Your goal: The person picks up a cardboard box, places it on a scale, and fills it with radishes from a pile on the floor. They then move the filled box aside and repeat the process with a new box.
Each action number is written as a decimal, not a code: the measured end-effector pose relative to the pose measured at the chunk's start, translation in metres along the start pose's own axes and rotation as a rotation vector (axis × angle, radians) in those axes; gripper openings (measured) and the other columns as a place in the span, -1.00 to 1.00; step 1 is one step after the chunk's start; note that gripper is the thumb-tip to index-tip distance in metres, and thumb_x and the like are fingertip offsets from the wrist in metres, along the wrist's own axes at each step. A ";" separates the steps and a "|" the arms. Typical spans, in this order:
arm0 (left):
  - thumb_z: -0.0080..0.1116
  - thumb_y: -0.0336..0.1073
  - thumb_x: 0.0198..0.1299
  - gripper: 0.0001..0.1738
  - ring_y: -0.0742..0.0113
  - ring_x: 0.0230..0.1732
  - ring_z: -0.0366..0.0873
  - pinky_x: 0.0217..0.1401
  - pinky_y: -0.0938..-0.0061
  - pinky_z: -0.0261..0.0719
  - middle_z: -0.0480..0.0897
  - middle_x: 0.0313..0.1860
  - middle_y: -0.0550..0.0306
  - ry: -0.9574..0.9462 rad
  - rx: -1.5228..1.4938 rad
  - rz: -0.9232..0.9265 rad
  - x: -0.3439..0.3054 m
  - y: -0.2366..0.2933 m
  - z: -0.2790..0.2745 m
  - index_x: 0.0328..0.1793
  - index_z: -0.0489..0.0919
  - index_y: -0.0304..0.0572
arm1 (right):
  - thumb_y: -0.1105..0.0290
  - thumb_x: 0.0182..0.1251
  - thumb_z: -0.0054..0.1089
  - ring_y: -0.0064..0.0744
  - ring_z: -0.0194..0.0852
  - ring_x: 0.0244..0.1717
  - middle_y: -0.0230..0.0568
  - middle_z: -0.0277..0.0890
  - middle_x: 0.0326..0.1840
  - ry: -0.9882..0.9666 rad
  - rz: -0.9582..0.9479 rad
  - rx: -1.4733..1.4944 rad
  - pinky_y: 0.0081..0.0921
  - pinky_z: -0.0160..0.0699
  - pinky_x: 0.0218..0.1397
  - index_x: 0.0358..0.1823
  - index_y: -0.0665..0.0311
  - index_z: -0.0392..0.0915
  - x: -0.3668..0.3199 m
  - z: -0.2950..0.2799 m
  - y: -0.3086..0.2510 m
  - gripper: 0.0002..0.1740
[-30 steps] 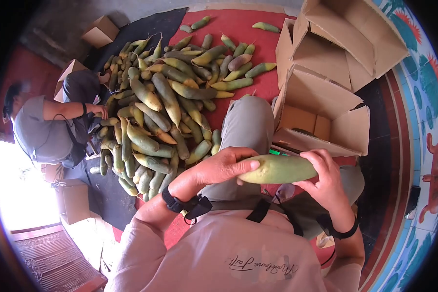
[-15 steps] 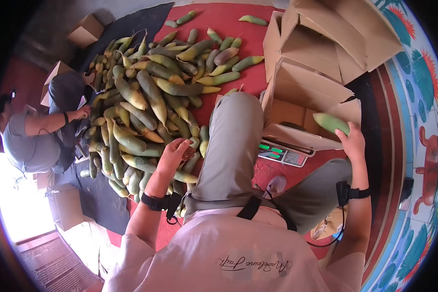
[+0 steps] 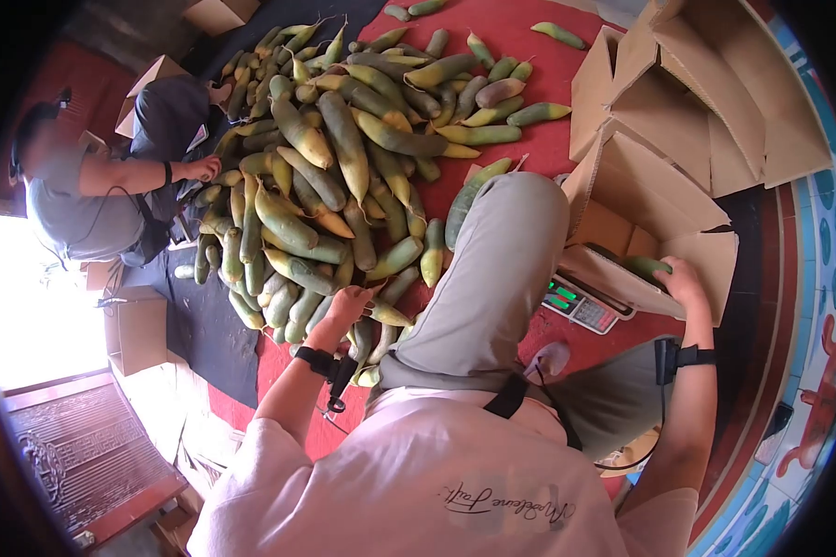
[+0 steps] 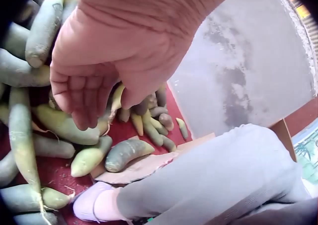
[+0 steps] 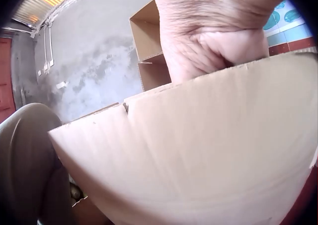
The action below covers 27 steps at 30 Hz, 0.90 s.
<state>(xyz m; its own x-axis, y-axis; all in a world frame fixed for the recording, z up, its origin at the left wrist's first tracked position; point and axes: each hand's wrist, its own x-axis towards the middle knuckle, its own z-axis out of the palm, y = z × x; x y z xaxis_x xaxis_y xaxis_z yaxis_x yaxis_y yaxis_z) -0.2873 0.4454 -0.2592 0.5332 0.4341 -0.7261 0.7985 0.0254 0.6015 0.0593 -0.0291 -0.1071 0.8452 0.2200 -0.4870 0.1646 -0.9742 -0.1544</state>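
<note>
In the head view my right hand [image 3: 685,283] reaches over the wall of an open cardboard box [image 3: 706,265] and grips a green radish [image 3: 645,266] inside it. The right wrist view has that hand [image 5: 213,41] behind the box flap [image 5: 198,135], its fingertips hidden. My left hand [image 3: 346,306] is at the near edge of a pile of green radishes [image 3: 293,223]. In the left wrist view this hand [image 4: 119,51] hangs over the radishes with loosely bent fingers and nothing visible in them.
A scale [image 3: 581,304] with lit green digits stands beside the box. More open boxes [image 3: 706,102] are behind it. My bent knee [image 3: 520,213] rises between pile and box. Another person [image 3: 93,195] sits left of the pile.
The radish once held in both hands has gone right and down into the box with my right hand. My left hand has let go of it and moved left to the pile.
</note>
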 end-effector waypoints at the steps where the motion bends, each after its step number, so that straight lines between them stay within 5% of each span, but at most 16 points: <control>1: 0.02 -0.08 0.16 -0.65 0.42 -0.50 0.54 -0.48 0.50 0.45 0.61 -0.46 0.17 0.014 -0.027 -0.019 -0.001 -0.001 -0.001 -0.31 0.54 -0.26 | 0.28 0.12 0.16 -0.02 0.46 -0.03 0.01 0.52 -0.12 -0.003 -0.003 -0.001 -0.29 0.39 0.05 -0.08 0.29 0.49 0.002 0.002 0.004 -0.64; 8: 0.04 -0.14 0.15 -0.69 0.39 -0.41 0.56 -0.43 0.52 0.47 0.61 -0.34 0.16 0.084 0.108 0.056 0.021 -0.021 -0.013 -0.12 0.51 -0.22 | 0.46 0.15 0.10 -0.22 0.48 0.00 0.04 0.52 -0.04 -0.016 0.004 0.165 -0.39 0.41 0.02 -0.04 0.43 0.45 0.015 0.009 0.042 -0.67; 14: 0.08 -0.16 0.12 -0.68 0.40 -0.43 0.56 -0.48 0.55 0.46 0.61 -0.34 0.18 0.363 0.179 0.143 0.050 -0.044 -0.029 -0.08 0.50 -0.20 | 0.38 0.20 0.05 -0.24 0.57 -0.33 -0.04 0.55 -0.31 0.183 0.017 0.293 -0.39 0.48 -0.19 -0.18 0.37 0.50 -0.015 -0.001 0.022 -0.77; 16: 0.14 -0.19 0.04 -0.65 0.17 -0.26 0.59 -0.15 0.41 0.50 0.62 -0.32 -0.06 0.514 -0.026 0.149 0.042 -0.025 -0.032 -0.12 0.52 -0.29 | 0.36 0.22 0.03 -0.29 0.53 -0.47 -0.07 0.51 -0.40 0.389 -0.049 0.224 -0.42 0.46 -0.31 -0.21 0.37 0.48 -0.027 -0.001 0.023 -0.78; 20: 0.18 -0.19 0.01 -0.36 0.16 -0.28 0.59 -0.15 0.39 0.50 0.61 -0.32 -0.08 0.693 -0.095 0.134 0.058 -0.019 -0.054 0.18 0.25 -0.33 | 0.38 0.25 0.01 -0.30 0.53 -0.46 -0.07 0.51 -0.42 0.548 -0.026 0.199 -0.42 0.45 -0.29 -0.20 0.37 0.47 -0.066 -0.010 0.007 -0.79; 21: 0.20 -0.17 0.00 -0.20 0.06 -0.13 0.56 -0.03 0.32 0.47 0.58 -0.18 -0.17 0.685 -0.070 0.125 0.058 -0.011 -0.061 0.30 0.07 -0.31 | 0.38 0.25 0.01 -0.30 0.53 -0.46 -0.07 0.51 -0.42 0.551 -0.025 0.201 -0.42 0.45 -0.29 -0.20 0.37 0.47 -0.072 -0.009 0.009 -0.79; 24: 0.21 -0.17 -0.01 -0.16 -0.07 0.06 0.46 0.12 0.25 0.38 0.48 0.02 -0.30 0.943 0.123 0.052 0.071 0.008 -0.072 0.33 0.05 -0.29 | 0.39 0.27 0.02 -0.31 0.51 -0.47 -0.07 0.49 -0.40 0.649 -0.033 0.316 -0.42 0.45 -0.29 -0.20 0.38 0.46 -0.090 -0.004 0.018 -0.80; 27: 0.26 -0.14 -0.04 -0.06 -0.15 0.20 0.33 0.25 0.21 0.28 0.35 0.16 -0.38 0.892 -0.045 -0.020 0.084 0.018 -0.081 0.35 -0.03 -0.32 | 0.41 0.28 0.02 -0.36 0.50 -0.47 -0.09 0.48 -0.39 0.825 -0.206 0.125 -0.46 0.46 -0.32 -0.20 0.39 0.47 -0.106 -0.001 0.023 -0.82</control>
<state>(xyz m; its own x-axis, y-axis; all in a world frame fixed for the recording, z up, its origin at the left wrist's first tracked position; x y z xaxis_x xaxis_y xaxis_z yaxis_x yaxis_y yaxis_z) -0.2512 0.5553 -0.2825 0.0888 0.9717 -0.2187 0.7832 0.0676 0.6181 -0.0262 -0.0747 -0.0583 0.9118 0.2380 0.3346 0.3395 -0.8954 -0.2883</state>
